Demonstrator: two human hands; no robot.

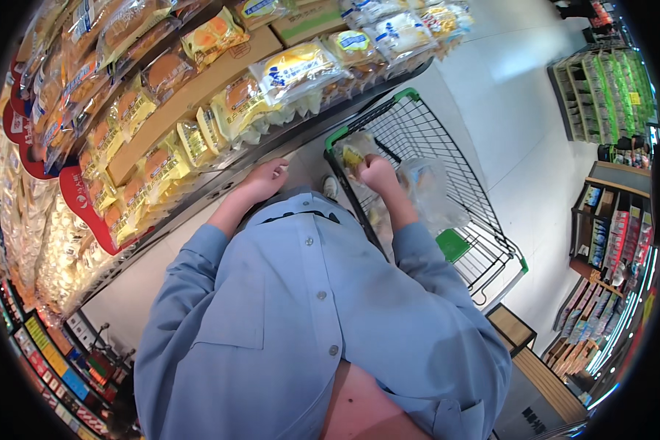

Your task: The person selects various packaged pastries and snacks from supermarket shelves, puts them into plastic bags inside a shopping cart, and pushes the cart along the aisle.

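My right hand [378, 174] is over the near side of a black wire shopping cart [445, 143] with green corners, its fingers closed on a clear plastic bag [354, 149] that has a yellow label or packet in it. Beside that wrist, another clear plastic bag [430, 184] with goods inside lies in the cart. My left hand [269, 175] hangs at the shelf's edge with loosely curled fingers; whether something is in it cannot be told. Just beyond it are yellow-wrapped breads [239, 99] and a larger white-and-yellow bread packet [298, 69].
A bread display with cardboard trays [198, 91] and a red shelf sign [82, 203] runs along the left. A green-packed goods rack [605, 96] and further shelves [602, 220] stand to the right. A wooden-topped stand [550, 379] is at the lower right.
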